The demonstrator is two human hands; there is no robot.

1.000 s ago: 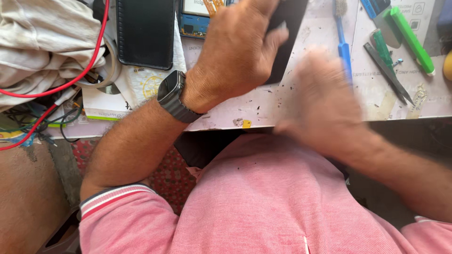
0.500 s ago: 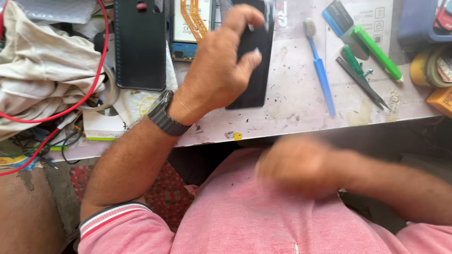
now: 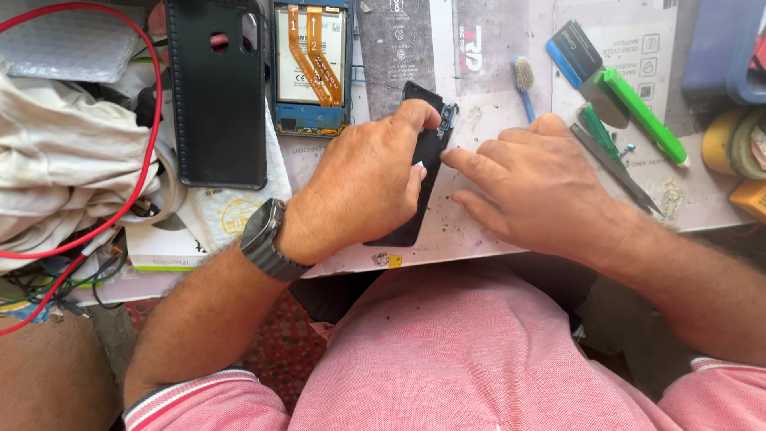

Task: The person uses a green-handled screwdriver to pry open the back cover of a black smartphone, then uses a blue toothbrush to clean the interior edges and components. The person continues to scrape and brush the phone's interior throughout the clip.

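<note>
My left hand (image 3: 363, 179), with a dark wristwatch (image 3: 262, 238), lies over a black phone back panel (image 3: 427, 136) on the grey work mat (image 3: 479, 231) and grips its edges. My right hand (image 3: 531, 179) rests on the mat just right of the panel, its index finger touching the panel's right edge. An opened phone body (image 3: 311, 68) with orange flex cables lies beyond my left hand. A black phone case (image 3: 215, 96) lies to its left.
A toothbrush (image 3: 524, 80), a green-handled tool (image 3: 642, 112), a small green screwdriver (image 3: 594, 124), tweezers (image 3: 614, 168) and a blue-black card (image 3: 576, 49) lie at the right. Tape rolls (image 3: 738, 140) stand far right. Crumpled cloth (image 3: 56, 160) and a red wire (image 3: 148, 136) lie at the left.
My right hand rose from my lap to the mat beside the panel. My left hand with the panel shifted down onto the mat.
</note>
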